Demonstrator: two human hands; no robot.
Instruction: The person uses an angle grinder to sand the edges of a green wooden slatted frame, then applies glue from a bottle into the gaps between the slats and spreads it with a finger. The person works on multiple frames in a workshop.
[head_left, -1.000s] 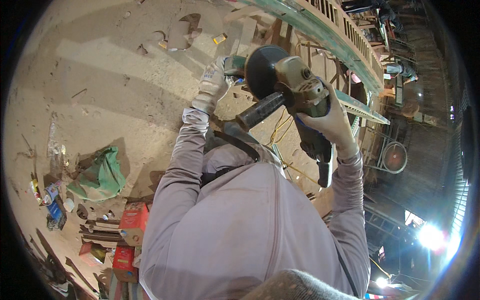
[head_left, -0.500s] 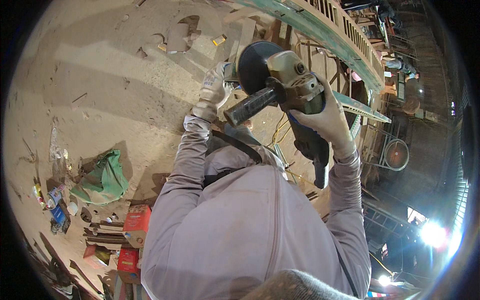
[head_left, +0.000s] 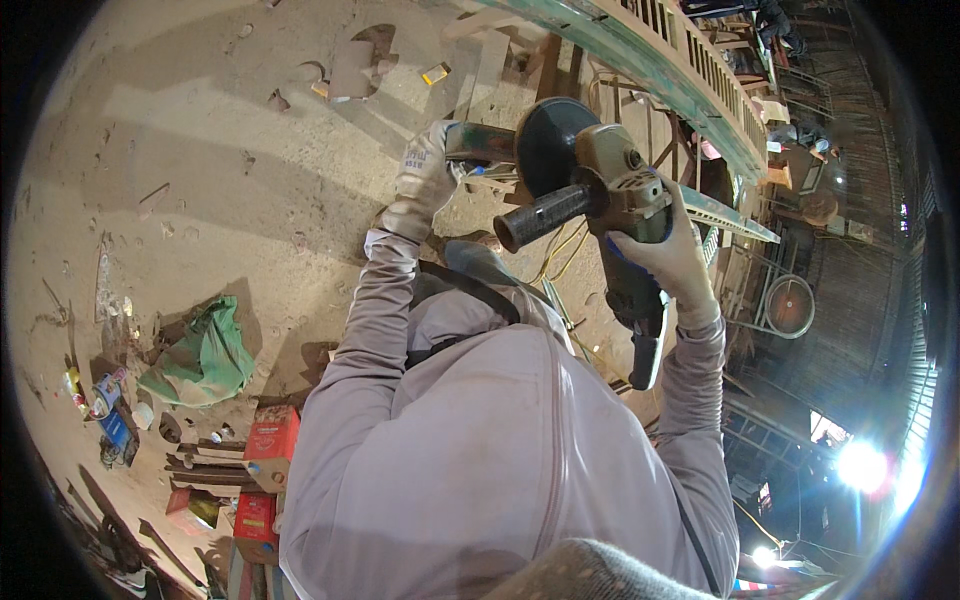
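The right hand is wrapped around the angle grinder. Left of it, the left hand grips the bar, just beside the disc.

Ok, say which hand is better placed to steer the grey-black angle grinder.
Probably the white-gloved right hand: it grips the grinder by its body, while the white-gloved left hand holds a green-brown bar.
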